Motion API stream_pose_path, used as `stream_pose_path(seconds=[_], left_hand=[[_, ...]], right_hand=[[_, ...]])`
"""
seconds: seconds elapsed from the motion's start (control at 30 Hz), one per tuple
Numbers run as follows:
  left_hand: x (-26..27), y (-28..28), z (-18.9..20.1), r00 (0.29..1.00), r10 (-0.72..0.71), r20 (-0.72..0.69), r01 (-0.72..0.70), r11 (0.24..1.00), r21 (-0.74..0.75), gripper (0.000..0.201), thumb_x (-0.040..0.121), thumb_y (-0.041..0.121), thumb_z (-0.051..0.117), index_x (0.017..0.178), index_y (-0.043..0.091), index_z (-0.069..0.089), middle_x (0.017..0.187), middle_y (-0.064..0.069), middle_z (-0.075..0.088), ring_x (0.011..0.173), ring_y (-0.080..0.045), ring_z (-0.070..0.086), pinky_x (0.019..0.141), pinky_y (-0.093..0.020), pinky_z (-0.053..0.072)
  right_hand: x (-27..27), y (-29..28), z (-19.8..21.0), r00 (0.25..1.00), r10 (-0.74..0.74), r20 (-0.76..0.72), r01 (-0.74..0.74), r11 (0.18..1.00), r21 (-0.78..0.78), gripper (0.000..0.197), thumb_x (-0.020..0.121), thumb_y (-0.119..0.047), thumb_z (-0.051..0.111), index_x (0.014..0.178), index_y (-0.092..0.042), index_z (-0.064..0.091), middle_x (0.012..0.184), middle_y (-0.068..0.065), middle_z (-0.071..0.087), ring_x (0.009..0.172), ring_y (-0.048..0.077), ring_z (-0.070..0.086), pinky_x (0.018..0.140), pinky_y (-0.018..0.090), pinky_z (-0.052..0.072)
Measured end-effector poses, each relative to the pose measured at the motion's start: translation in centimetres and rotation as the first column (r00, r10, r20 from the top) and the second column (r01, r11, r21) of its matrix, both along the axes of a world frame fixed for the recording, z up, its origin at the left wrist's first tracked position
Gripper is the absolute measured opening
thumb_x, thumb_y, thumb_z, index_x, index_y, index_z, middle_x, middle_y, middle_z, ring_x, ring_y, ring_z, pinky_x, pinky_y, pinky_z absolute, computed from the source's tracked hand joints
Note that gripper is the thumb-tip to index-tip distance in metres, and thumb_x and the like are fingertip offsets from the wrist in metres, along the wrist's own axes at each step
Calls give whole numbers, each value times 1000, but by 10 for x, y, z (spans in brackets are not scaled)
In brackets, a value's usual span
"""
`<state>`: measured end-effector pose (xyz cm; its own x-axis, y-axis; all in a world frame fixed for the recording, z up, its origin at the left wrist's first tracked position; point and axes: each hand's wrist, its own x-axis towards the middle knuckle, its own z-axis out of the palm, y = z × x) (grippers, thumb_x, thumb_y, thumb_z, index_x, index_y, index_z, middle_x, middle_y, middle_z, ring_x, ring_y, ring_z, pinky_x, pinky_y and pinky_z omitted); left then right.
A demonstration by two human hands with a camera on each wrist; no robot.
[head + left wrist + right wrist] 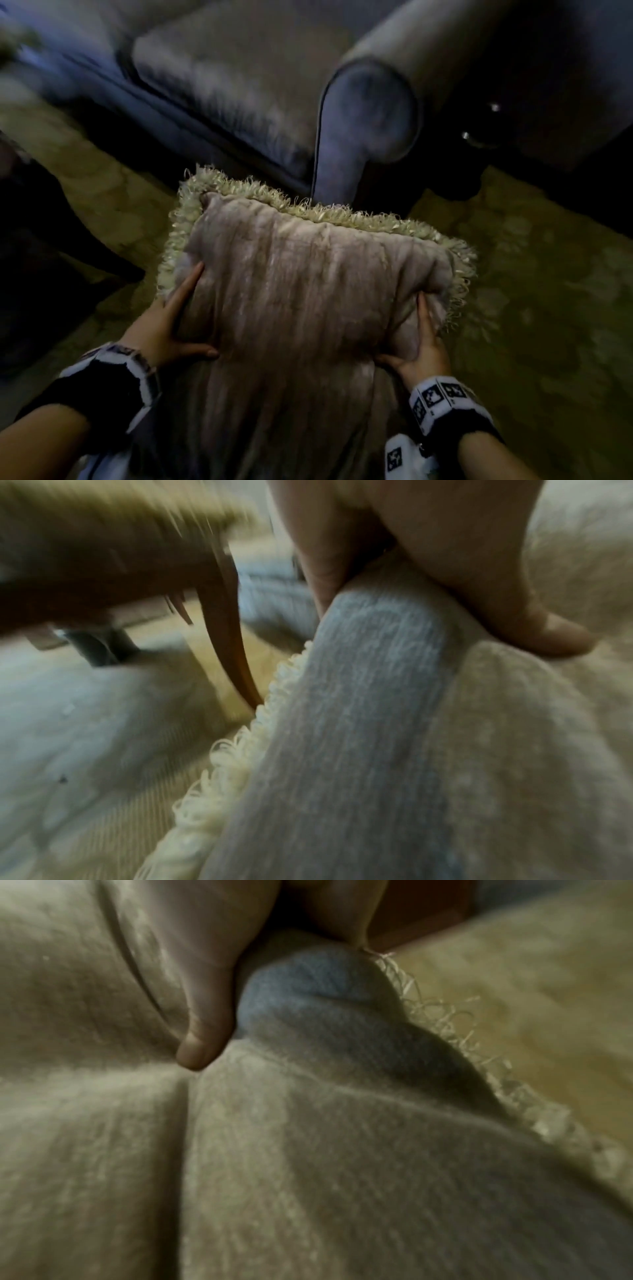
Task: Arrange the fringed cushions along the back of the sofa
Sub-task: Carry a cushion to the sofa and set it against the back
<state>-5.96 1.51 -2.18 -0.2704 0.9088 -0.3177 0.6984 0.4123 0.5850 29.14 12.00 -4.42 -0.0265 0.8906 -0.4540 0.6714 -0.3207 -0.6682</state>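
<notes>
Patterned olive carpet (534, 308) underfoot, dark furniture (44, 246) at left, blurred wooden curved leg (236, 647) on carpet

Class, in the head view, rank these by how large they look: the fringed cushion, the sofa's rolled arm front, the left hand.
1. Fringed cushion, though nearest the camera.
2. Sofa's rolled arm front.
3. Left hand.

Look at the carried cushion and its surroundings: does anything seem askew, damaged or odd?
Nothing looks damaged. The fringed cushion is only bunched where the left hand and right hand grip its sides, short of the sofa. Blur hides finer detail.
</notes>
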Motion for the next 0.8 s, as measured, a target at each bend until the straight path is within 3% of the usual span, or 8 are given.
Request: stream_pose_path(seconds=[0.1,0.17,0.27,0.33,0.4,0.47,0.6,0.8], left_hand=[[-5,-6,85,998,41,48,-47,990,133,121,26,85,67,122,77,-7,154,7,18,144,-19,21,116,-31,19],[-4,-19,137,996,58,67,-70,978,196,126,24,86,67,126,73,-6,151,16,13,145,-18,15,117,-32,16],[4,-41,213,993,105,63,-115,976,183,133,21,86,66,134,66,-3,152,11,16,144,-20,18,116,-33,18],[9,-41,268,990,134,48,-140,974,176,145,28,71,80,144,46,-3,155,-6,23,143,-25,24,117,-36,23],[10,-29,323,982,184,39,-188,962,196,135,46,35,92,147,31,3,155,-13,25,142,-29,28,116,-39,26],[4,-18,371,979,202,5,-198,953,231,127,54,19,90,148,21,5,155,-15,23,142,-30,27,116,-37,24],[-30,20,446,974,219,-55,-194,935,296,125,57,16,89,149,22,3,151,-21,31,136,-35,37,113,-40,31],[-104,111,510,976,193,-101,-136,903,408,122,63,13,86,149,19,0,155,-19,24,140,-36,31,114,-41,29]], right_hand=[[-6,18,88,999,34,33,-38,989,141,121,61,-24,84,143,-51,-1,155,-1,14,141,22,18,116,45,19],[-8,19,152,998,51,41,-61,956,286,114,61,-41,76,142,-52,-3,153,-5,11,139,15,14,120,40,11],[-7,16,253,978,199,57,-207,930,303,117,59,-26,86,145,-36,7,155,6,17,143,25,17,118,35,17],[-9,21,317,971,233,59,-239,909,342,114,62,-20,85,139,-41,4,156,15,17,143,33,19,118,39,20],[-20,36,370,970,238,54,-239,882,407,112,64,-15,84,137,-41,2,153,20,20,141,36,23,115,39,24],[-29,51,416,969,238,63,-241,867,436,112,66,-15,83,142,-40,4,151,22,22,139,39,26,113,39,26],[-52,89,490,971,225,77,-232,827,513,108,72,-24,77,141,-48,-2,146,24,27,134,43,33,110,45,30],[-117,167,554,982,183,56,-178,770,612,110,70,-19,79,147,-40,3,148,27,24,137,43,29,116,45,25]])
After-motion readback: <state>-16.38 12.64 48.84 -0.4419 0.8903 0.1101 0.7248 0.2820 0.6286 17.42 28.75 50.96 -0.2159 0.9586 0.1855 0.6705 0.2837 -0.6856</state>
